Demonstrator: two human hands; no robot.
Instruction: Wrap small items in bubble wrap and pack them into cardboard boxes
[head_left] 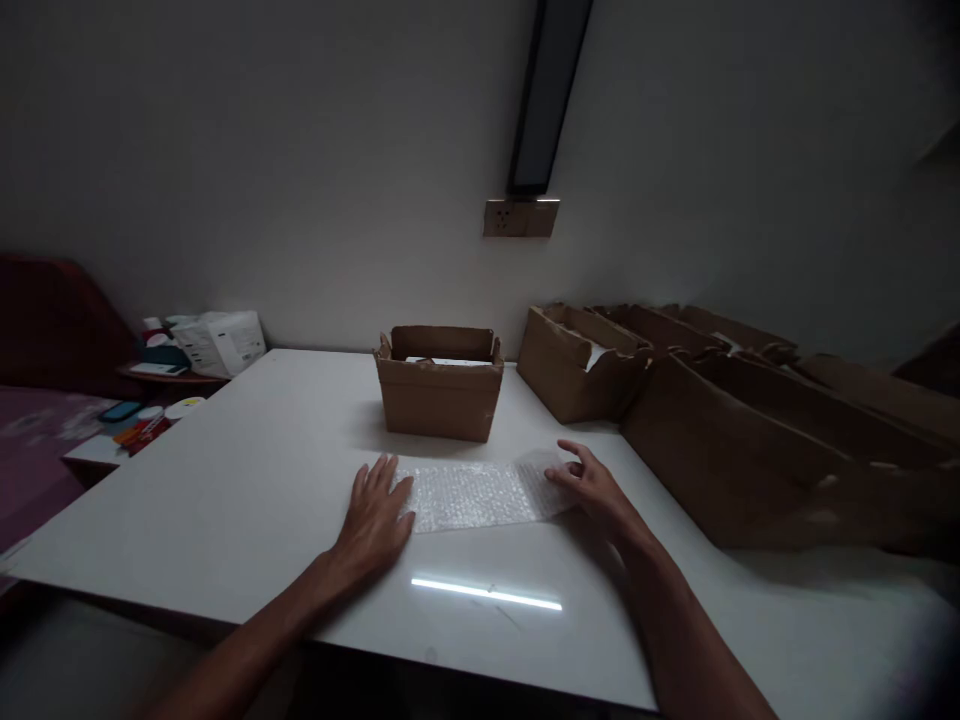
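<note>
Left hand (374, 512) spread wide, bubble wrap (472, 496) beside it; right hand (597, 490) curled opposite, pinch unclear: a loose hold could slip!

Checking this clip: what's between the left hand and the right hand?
A strip of bubble wrap, lying on the table, spans the stretch between the left hand and the right hand. The head view shows it.

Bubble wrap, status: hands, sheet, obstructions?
Left hand spread palm-down at left end. Right hand at right end, grip unclear. Bubble wrap laid out on table. Box behind, not touching wrap.
</note>
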